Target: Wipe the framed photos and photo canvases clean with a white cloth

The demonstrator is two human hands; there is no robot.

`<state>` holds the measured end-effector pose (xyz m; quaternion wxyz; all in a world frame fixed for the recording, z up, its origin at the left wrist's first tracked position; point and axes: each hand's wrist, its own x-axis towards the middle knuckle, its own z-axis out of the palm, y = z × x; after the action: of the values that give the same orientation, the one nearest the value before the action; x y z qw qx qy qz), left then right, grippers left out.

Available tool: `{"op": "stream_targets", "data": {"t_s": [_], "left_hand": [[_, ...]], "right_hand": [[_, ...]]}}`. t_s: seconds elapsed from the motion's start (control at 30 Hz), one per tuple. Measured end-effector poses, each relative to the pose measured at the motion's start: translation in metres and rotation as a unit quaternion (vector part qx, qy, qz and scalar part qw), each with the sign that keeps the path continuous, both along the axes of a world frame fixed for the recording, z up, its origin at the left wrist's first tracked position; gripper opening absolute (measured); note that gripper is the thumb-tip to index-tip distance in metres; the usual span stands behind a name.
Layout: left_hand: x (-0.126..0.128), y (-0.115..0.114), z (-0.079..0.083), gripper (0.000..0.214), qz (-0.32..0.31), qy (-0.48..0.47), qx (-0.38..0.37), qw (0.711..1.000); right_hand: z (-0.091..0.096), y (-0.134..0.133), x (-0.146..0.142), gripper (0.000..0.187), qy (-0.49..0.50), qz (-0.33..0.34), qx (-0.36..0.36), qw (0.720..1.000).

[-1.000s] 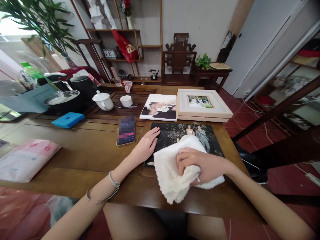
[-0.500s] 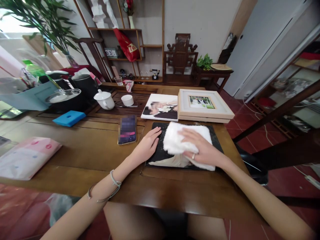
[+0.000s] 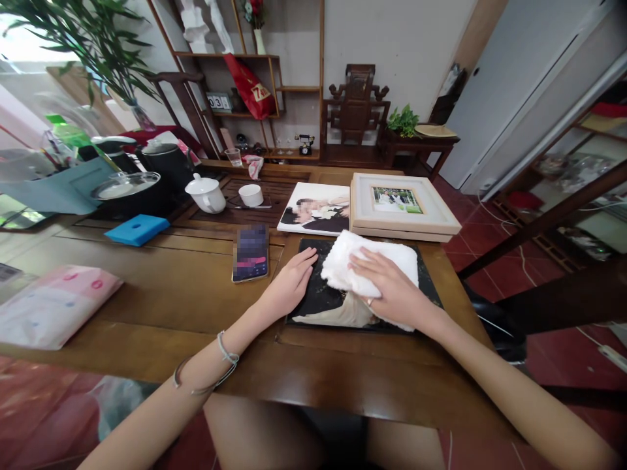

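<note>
Take the dark photo panel (image 3: 323, 299) as the clock's centre, with twelve pointing away from the person. The panel lies flat on the brown wooden counter (image 3: 343, 369), near its front edge. On top of it, covering the middle and reaching towards twelve, is a folded white cloth (image 3: 399, 253); a pale, spread shape in the print shows at six.

Of the two hands, the left hand (image 3: 290, 282) lies flat and open, its fingertips touching the panel's edge at ten. The right hand (image 3: 392, 287) rests over the cloth with fingers stretched across it; the thumb is hidden, so I cannot tell whether it is pinching the fabric.

At eleven, just beyond the panel, lies a white-edged print (image 3: 316, 219), part of it blurred out. At one, beside that print, sits a light-framed picture (image 3: 399, 199) on top of another frame. The phone (image 3: 251, 253) lies between nine and ten, its screen blurred. Farther out at ten stand a small white cup (image 3: 251, 195) and a lidded white cup (image 3: 206, 196). Between nine and ten, well apart from the panel, is a blue block (image 3: 137, 230), and near nine a pink and white pack (image 3: 56, 310)
</note>
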<state>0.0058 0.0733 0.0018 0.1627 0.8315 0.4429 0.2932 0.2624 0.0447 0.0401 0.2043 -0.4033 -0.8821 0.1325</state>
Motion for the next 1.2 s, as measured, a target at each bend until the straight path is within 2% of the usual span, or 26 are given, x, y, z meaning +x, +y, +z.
{"op": "stream_targets", "data": {"t_s": [0.13, 0.3, 0.37, 0.5, 0.6, 0.67, 0.77, 0.87, 0.93, 1.03, 1.2], "left_hand": [[-0.002, 0.002, -0.001, 0.043, -0.014, -0.001, -0.008, 1.0], [-0.003, 0.002, -0.001, 0.046, -0.009, -0.027, -0.013, 1.0], [-0.003, 0.002, -0.002, 0.046, -0.009, -0.035, -0.016, 0.999], [-0.004, 0.003, -0.004, 0.046, -0.017, -0.043, -0.015, 0.999], [-0.005, 0.004, -0.006, 0.044, -0.021, -0.033, -0.011, 0.999], [-0.004, 0.003, -0.006, 0.043, -0.018, -0.017, -0.006, 1.0], [-0.002, 0.0, -0.004, 0.041, -0.004, 0.004, 0.004, 1.0], [0.0, -0.003, -0.002, 0.041, 0.008, 0.014, 0.007, 1.0], [0.001, -0.004, 0.0, 0.041, 0.009, 0.021, 0.007, 1.0], [0.001, -0.004, 0.0, 0.041, 0.008, 0.029, 0.011, 0.999], [0.0, -0.003, 0.0, 0.04, 0.008, 0.032, 0.018, 0.999]], "right_hand": [[0.017, -0.03, -0.018, 0.077, -0.04, 0.15, -0.046, 0.987], [0.026, -0.044, -0.023, 0.073, -0.033, 0.238, -0.066, 0.968], [0.022, -0.048, -0.025, 0.07, -0.035, 0.246, -0.052, 0.967], [0.008, -0.065, -0.038, 0.067, -0.056, 0.219, 0.0, 0.974], [0.004, -0.067, -0.041, 0.065, -0.026, 0.201, -0.009, 0.979], [0.006, -0.056, -0.034, 0.061, 0.029, 0.157, -0.041, 0.986], [0.011, -0.025, -0.016, 0.044, 0.111, 0.022, -0.09, 0.99], [0.016, 0.012, -0.004, 0.031, 0.164, -0.117, -0.189, 0.961], [0.019, 0.034, -0.006, 0.03, 0.197, -0.166, -0.255, 0.932], [0.026, 0.063, -0.024, 0.032, 0.25, -0.159, -0.314, 0.902], [0.034, 0.094, -0.062, 0.042, 0.309, -0.078, -0.374, 0.871]]}}
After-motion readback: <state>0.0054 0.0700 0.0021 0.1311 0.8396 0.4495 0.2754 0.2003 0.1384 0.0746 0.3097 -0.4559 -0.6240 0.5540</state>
